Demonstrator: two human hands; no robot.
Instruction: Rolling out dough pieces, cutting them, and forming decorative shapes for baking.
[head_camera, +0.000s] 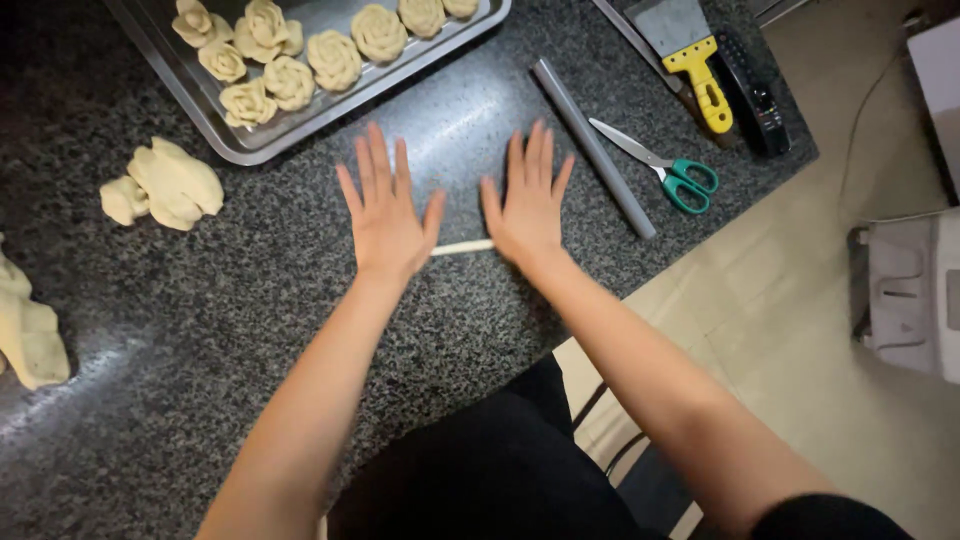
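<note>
far-left dough: a pale dough lump (30, 335) is lying at the counter's left edge, partly cut off by the frame.
dough pieces: a bigger torn dough chunk (165, 185) is sitting on the dark speckled counter (250, 300), well apart from the hands.
tray: a metal baking tray (300, 115) is holding rose-shaped dough buns (300, 55) at top left.
left hand (385, 215): lying flat, fingers spread wide, palm pressing on the left end of a thin dough rope (462, 247).
dough rope: stretching between both palms, only the middle bit showing.
right hand (528, 205): also flat and open, fingers close together, covering the rope's right end.
grey rod (592, 147): lying diagonally just right of the right hand.
scissors (665, 168): green-handled, lying beside the rod.
scraper (690, 55): yellow-handled, resting at top right.
</note>
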